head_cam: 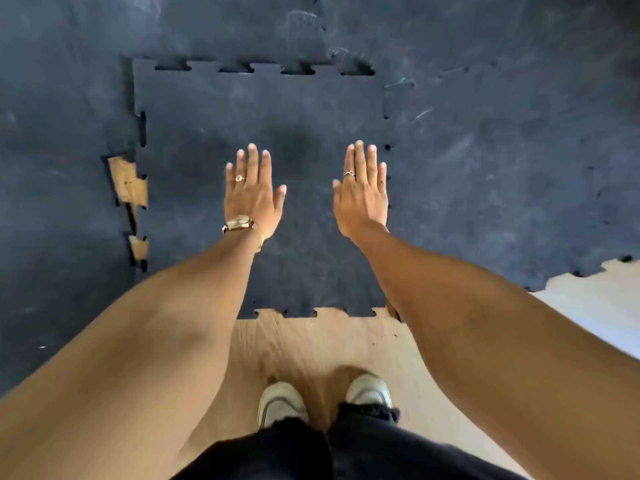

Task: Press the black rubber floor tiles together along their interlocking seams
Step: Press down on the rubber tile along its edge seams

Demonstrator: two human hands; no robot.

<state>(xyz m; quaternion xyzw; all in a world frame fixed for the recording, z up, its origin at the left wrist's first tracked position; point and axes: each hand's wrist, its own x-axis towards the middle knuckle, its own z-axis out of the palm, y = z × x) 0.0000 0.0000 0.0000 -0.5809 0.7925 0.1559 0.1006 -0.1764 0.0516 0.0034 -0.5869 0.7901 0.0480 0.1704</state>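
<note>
A black rubber tile (214, 133) with toothed edges lies in the middle of the floor among other black tiles. My left hand (251, 192) lies flat, fingers together, on its centre-left. My right hand (362, 188) is flat near its right edge, just inside the right seam (386, 133). The far seam (263, 68) shows dark open notches. The left seam (140, 188) gapes, with wooden floor showing through. Neighbouring tiles lie to the left (59, 202), the far side (225, 26) and the right (502, 174).
Bare wooden floor (322, 344) begins at the tile's near toothed edge, where my two white shoes (282, 401) stand. A pale patch of floor (595, 299) lies at the right beyond the right tile's edge.
</note>
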